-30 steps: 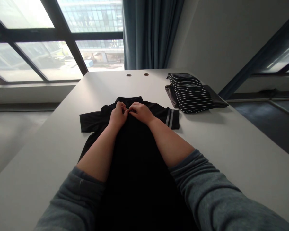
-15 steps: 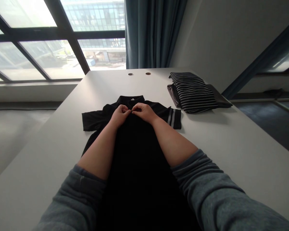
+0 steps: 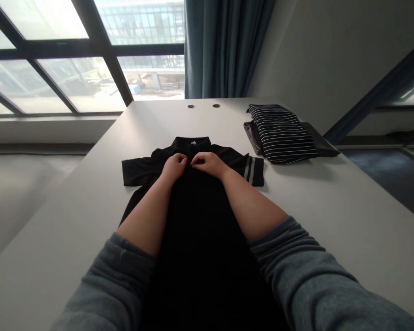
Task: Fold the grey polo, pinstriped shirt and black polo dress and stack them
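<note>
A black short-sleeved garment [image 3: 207,207] with a collar lies spread on the white table, its collar toward the far side. Two grey stripes cross its right sleeve. My left hand [image 3: 175,166] rests at the front opening below the collar, fingers pinched together on the black cloth. Just to its right, my right hand [image 3: 208,164] also has thumb and fingertips pressed together at the opening. A small gap separates the two hands. Whatever small part of the front lies between the fingertips is too dark to make out.
On the white table [image 3: 331,207], a folded black-and-white striped garment [image 3: 284,133] lies at the back right, over dark grey folded cloth [image 3: 320,139]. Two round holes are near the far edge. A blue curtain [image 3: 224,50] and windows stand behind.
My left hand has turned slightly, its fingers more curled, and the gap between the fingertips has widened a little. The whole view has shifted slightly, so things appear further right.
</note>
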The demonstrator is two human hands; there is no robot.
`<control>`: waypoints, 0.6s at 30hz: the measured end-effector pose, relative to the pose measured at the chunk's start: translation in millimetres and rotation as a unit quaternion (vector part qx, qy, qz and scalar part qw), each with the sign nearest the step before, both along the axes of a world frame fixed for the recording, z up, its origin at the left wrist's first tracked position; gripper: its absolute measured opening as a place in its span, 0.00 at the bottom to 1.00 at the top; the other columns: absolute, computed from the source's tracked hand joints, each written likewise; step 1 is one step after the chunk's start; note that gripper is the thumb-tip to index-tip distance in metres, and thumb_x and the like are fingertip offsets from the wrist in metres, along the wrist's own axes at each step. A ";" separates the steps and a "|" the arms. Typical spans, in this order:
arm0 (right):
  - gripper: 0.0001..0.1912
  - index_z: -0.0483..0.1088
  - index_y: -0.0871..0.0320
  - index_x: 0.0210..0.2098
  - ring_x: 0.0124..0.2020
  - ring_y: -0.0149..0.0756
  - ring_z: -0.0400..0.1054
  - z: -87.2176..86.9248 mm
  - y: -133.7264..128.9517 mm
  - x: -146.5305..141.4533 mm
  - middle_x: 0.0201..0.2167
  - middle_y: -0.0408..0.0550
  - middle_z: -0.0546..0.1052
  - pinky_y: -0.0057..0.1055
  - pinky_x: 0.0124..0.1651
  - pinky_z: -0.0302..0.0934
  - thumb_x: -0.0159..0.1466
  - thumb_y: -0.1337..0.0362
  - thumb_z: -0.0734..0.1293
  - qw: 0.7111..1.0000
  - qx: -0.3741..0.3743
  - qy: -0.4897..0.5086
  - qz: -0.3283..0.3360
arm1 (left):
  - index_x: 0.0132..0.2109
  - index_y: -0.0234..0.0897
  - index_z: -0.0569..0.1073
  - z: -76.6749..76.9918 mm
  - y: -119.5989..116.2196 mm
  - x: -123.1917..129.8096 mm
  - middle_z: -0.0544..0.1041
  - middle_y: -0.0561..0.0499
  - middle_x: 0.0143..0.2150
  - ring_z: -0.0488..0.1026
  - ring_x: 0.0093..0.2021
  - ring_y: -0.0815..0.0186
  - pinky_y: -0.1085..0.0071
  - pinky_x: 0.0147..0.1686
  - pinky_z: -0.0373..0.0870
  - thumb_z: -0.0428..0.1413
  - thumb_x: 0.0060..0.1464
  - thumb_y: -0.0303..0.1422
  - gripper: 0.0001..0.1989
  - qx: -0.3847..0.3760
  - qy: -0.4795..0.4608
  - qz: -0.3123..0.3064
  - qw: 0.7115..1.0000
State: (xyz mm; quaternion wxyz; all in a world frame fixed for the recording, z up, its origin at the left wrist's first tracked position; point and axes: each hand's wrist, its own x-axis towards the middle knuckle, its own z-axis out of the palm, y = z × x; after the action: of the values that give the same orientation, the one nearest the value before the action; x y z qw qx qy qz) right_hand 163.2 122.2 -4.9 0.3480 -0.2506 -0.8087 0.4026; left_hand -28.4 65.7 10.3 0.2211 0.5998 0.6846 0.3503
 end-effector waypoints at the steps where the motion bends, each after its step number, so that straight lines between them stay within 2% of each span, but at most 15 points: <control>1: 0.05 0.81 0.57 0.36 0.41 0.37 0.77 0.5 -0.6 -0.6 0.37 0.45 0.82 0.32 0.49 0.69 0.60 0.65 0.72 1.000 0.011 -0.009 0.012 | 0.48 0.35 0.80 -1.6 1.6 0.2 0.84 0.44 0.44 0.79 0.45 0.57 0.64 0.48 0.72 0.57 0.61 0.34 0.12 -0.001 -0.005 0.017 1.000; 4: 0.06 0.82 0.56 0.35 0.42 0.37 0.78 2.5 -3.2 -2.1 0.38 0.44 0.83 0.31 0.50 0.68 0.61 0.67 0.71 0.999 0.026 -0.030 0.036 | 0.54 0.33 0.78 -6.3 4.9 0.0 0.84 0.44 0.44 0.80 0.44 0.58 0.65 0.47 0.74 0.59 0.60 0.35 0.17 -0.002 -0.057 0.018 0.998; 7: 0.06 0.82 0.56 0.36 0.41 0.37 0.78 3.5 -4.9 -2.8 0.37 0.43 0.83 0.31 0.49 0.68 0.62 0.66 0.70 0.999 0.013 -0.036 0.025 | 0.51 0.34 0.80 -7.5 4.2 -0.7 0.85 0.45 0.44 0.80 0.43 0.58 0.66 0.46 0.74 0.59 0.59 0.34 0.15 0.006 -0.094 -0.029 0.995; 9: 0.07 0.81 0.57 0.37 0.38 0.36 0.76 3.4 -4.5 -3.0 0.35 0.43 0.82 0.31 0.46 0.68 0.62 0.66 0.70 1.000 0.009 -0.018 -0.015 | 0.48 0.34 0.81 -6.2 2.1 -0.6 0.85 0.45 0.44 0.80 0.44 0.59 0.66 0.46 0.74 0.59 0.59 0.34 0.13 0.015 -0.098 -0.046 0.994; 12: 0.15 0.78 0.57 0.48 0.34 0.32 0.72 3.1 -2.2 -2.9 0.36 0.42 0.79 0.30 0.43 0.68 0.61 0.68 0.68 0.996 0.015 0.030 -0.088 | 0.47 0.35 0.81 -3.9 -0.9 0.8 0.84 0.46 0.43 0.79 0.41 0.60 0.66 0.44 0.73 0.60 0.58 0.36 0.13 0.026 -0.107 -0.053 0.993; 14: 0.22 0.76 0.56 0.56 0.34 0.31 0.71 3.6 -0.9 -2.8 0.38 0.43 0.77 0.30 0.43 0.69 0.62 0.70 0.68 0.994 0.039 0.033 -0.096 | 0.46 0.35 0.81 -3.5 -1.8 1.9 0.84 0.47 0.41 0.78 0.39 0.60 0.67 0.41 0.73 0.60 0.58 0.37 0.13 0.033 -0.110 -0.059 0.992; 16: 0.20 0.77 0.56 0.53 0.36 0.33 0.71 4.6 -0.1 -2.6 0.38 0.44 0.76 0.31 0.45 0.69 0.62 0.70 0.68 0.993 0.076 0.009 -0.091 | 0.43 0.36 0.81 -3.9 -1.7 2.7 0.83 0.48 0.39 0.77 0.38 0.61 0.67 0.39 0.72 0.60 0.58 0.38 0.11 0.036 -0.106 -0.068 0.991; 18: 0.13 0.79 0.58 0.46 0.37 0.34 0.71 5.7 0.5 -2.5 0.40 0.46 0.75 0.33 0.46 0.70 0.63 0.69 0.68 0.988 0.112 -0.012 -0.104 | 0.41 0.36 0.80 -4.2 -1.1 2.8 0.82 0.49 0.37 0.76 0.36 0.62 0.68 0.37 0.71 0.59 0.58 0.37 0.10 0.037 -0.101 -0.064 0.992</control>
State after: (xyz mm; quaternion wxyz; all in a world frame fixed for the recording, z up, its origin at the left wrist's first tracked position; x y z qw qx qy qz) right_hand 160.7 122.7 0.8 0.4040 -0.2979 -0.8225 0.2675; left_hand -25.6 64.6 6.1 0.2890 0.6115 0.6053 0.4196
